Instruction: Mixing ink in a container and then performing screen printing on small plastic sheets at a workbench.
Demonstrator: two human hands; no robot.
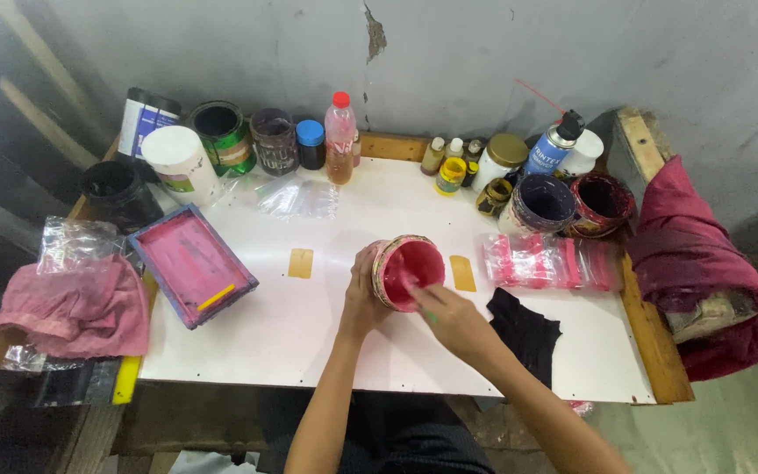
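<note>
— Hands?
— My left hand grips the tin of pink paint, mid-table. My right hand reaches inside; grip unclear, tool hidden.
— Around?
— Black cloth just right, pink bags beyond, tray left.

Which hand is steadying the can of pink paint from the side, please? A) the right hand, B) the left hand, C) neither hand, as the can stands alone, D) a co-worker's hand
B: the left hand wraps the outer side of the can of pink paint, while the right hand reaches into its open top holding what looks like a small stirring tool.
</note>
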